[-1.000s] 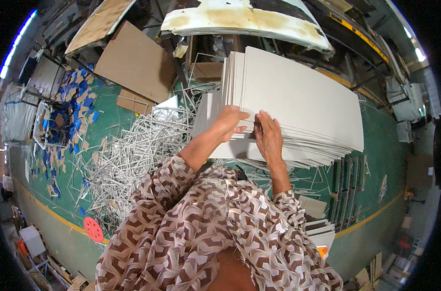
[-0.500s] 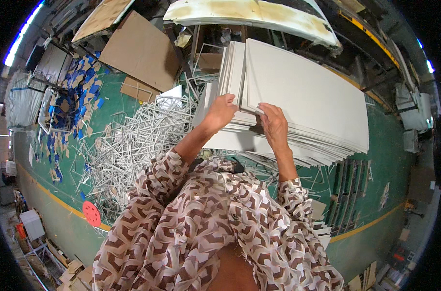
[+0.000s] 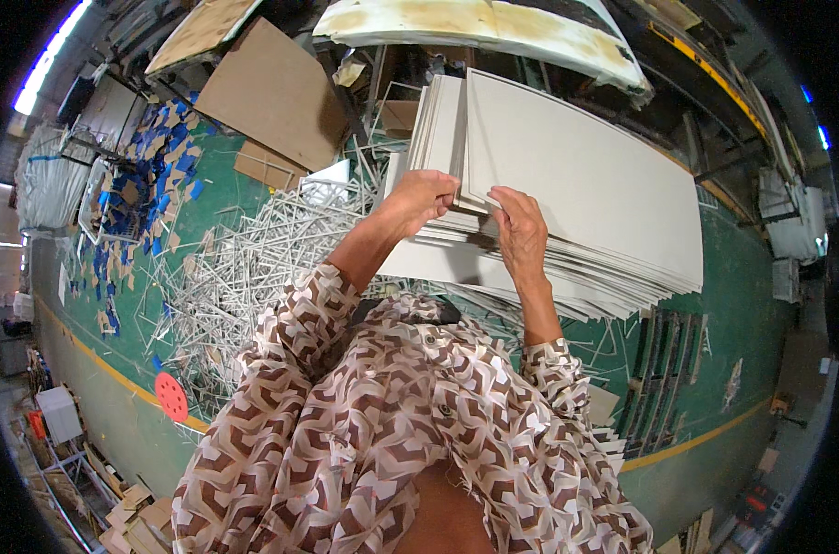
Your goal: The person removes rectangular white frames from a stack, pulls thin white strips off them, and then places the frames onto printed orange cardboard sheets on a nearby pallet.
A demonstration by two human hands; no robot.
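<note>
A thick stack of large pale grey boards (image 3: 576, 175) lies tilted in front of me, its near corner lifted. My left hand (image 3: 419, 198) grips the near left corner of the upper boards, fingers curled over the edge. My right hand (image 3: 521, 231) pinches the edge of the same upper boards just to the right. Lower boards of the stack (image 3: 493, 277) fan out flat beneath both hands.
A heap of thin white strips (image 3: 244, 268) covers the green floor at my left. Brown cardboard sheets (image 3: 271, 92) lie behind it, blue and tan scraps (image 3: 142, 194) further left. A red disc (image 3: 172, 397) lies on the floor. A worn white panel (image 3: 493, 28) sits beyond the stack.
Both hands have lifted the near corner of the upper boards higher, and the top part of the stack now stands apart from the boards below.
</note>
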